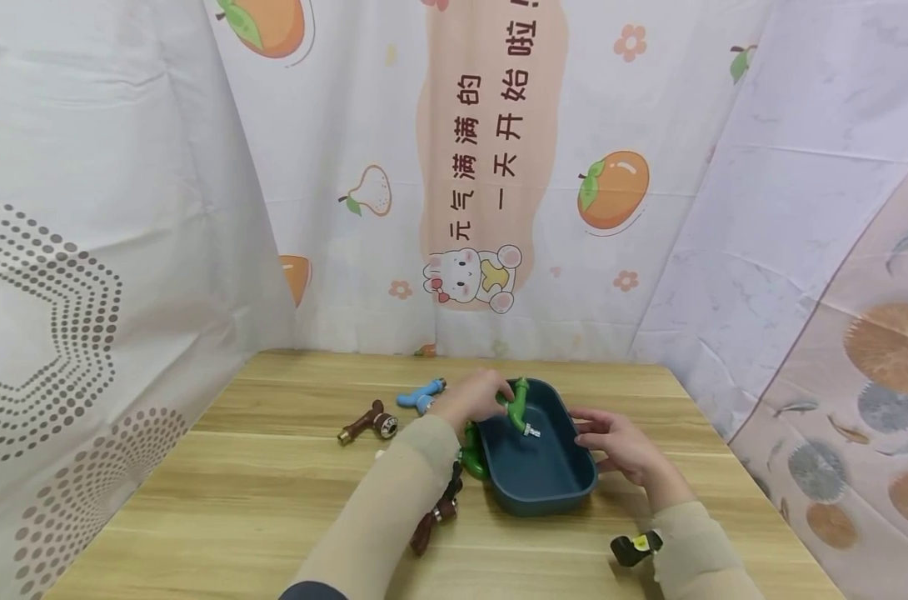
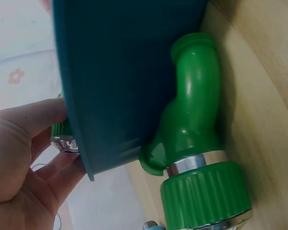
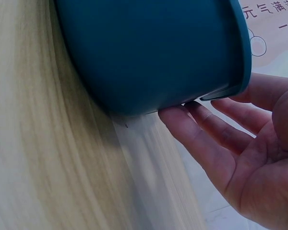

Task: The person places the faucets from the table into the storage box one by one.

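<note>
My left hand (image 1: pixel 478 395) pinches a green plastic tap (image 1: pixel 519 406) over the far left part of a dark blue basin (image 1: pixel 541 506). Its metal spout end points down into the basin. In the left wrist view the fingers are around the tap's ribbed green knob (image 2: pixel 61 128), partly hidden behind the basin wall. My right hand (image 1: pixel 621 446) rests with fairly straight fingers against the basin's right side; the right wrist view shows fingertips (image 3: pixel 170 115) touching the outer wall. A second green tap (image 2: pixel 194 110) lies against the basin's left outer side.
Left of the basin lie a blue tap (image 1: pixel 421 395), a brown tap (image 1: pixel 369 422) and a dark red-brown tap (image 1: pixel 424 529), with black pieces partly hidden under the left forearm. A black item with a yellow label (image 1: pixel 636 547) lies beside the right sleeve. Printed curtains surround the wooden table (image 1: pixel 259 467).
</note>
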`<state>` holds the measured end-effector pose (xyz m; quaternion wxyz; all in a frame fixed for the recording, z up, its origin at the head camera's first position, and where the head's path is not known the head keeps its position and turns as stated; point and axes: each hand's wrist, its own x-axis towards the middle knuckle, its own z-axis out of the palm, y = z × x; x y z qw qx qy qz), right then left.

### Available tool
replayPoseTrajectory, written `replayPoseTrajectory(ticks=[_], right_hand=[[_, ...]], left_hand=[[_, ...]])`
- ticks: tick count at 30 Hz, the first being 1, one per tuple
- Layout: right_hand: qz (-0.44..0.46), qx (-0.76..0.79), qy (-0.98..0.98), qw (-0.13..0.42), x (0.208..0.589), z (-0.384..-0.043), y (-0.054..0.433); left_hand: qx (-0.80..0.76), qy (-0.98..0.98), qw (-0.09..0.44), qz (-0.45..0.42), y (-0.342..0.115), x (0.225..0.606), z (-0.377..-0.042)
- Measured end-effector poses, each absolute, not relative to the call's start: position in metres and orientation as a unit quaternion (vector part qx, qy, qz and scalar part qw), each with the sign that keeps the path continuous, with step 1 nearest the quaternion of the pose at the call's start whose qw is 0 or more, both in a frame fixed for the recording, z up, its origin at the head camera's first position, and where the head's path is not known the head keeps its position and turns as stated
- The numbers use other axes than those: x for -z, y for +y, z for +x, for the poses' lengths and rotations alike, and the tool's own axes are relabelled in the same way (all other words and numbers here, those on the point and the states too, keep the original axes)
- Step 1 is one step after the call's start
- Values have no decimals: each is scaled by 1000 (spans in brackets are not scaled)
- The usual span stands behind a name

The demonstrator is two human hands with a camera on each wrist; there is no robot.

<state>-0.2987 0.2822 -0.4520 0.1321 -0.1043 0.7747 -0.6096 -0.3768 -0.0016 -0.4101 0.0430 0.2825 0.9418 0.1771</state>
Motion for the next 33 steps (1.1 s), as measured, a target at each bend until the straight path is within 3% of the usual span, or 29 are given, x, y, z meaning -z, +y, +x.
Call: replayPoseTrajectory(ticks=[33], right_hand=[[-92,610,776,131,451,-298,280]], left_hand=[[-246,929,25,275,-19,403,-369]])
